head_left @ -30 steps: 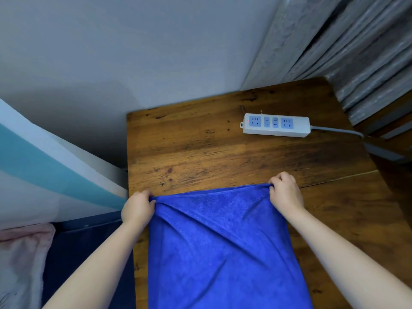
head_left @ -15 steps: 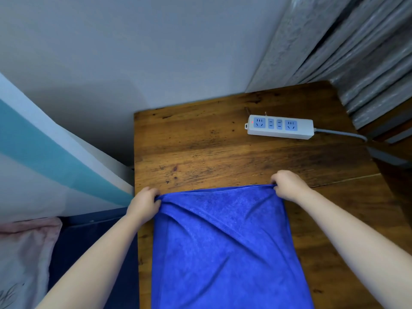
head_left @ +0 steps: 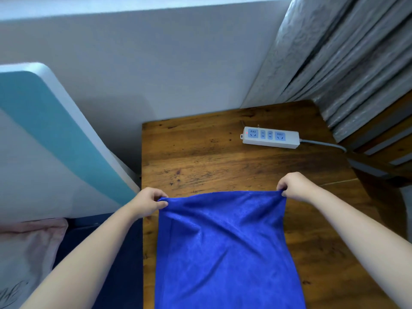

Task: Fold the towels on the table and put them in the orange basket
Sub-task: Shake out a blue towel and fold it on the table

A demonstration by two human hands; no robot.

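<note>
here the surface is a dark, knotty wooden table (head_left: 200,157) pushed into a corner — plain pale wall (head_left: 156,70) behind it, grey pleated curtains (head_left: 347,54) hanging at the right. a white power strip (head_left: 270,138) with blue sockets lies near the far edge, its grey cord running off to the right. the blue towel (head_left: 223,246) hangs over the near part of the table, its far edge lifted. the left hand (head_left: 148,202) pinches one far corner with curled fingers, the right hand (head_left: 295,185) pinches the other — the edge is stretched between them. left of the table stand a white-and-teal panel (head_left: 44,134) and pink fabric (head_left: 29,246).
</note>
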